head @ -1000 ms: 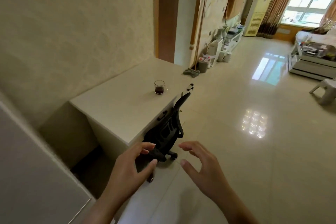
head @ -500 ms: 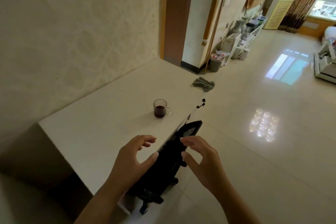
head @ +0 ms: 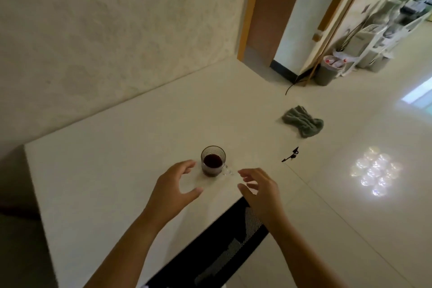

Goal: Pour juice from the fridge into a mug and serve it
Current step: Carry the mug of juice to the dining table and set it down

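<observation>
A small clear glass mug (head: 213,164) holding dark juice stands upright on the white table (head: 131,147), its handle pointing right. My left hand (head: 174,188) hovers just left of the mug, fingers spread and curved, holding nothing. My right hand (head: 260,190) hovers to the right of the mug near its handle, fingers apart, also empty. Neither hand touches the mug.
A black mesh office chair (head: 219,250) is tucked against the table's near edge below my hands. A grey-green cloth (head: 303,123) lies on the glossy floor beyond the table. A grey bin (head: 329,71) and white shelves (head: 383,37) stand by the far doorway.
I have come closer to the table. Both hands have moved forward from over the chair back to either side of the mug, still empty.
</observation>
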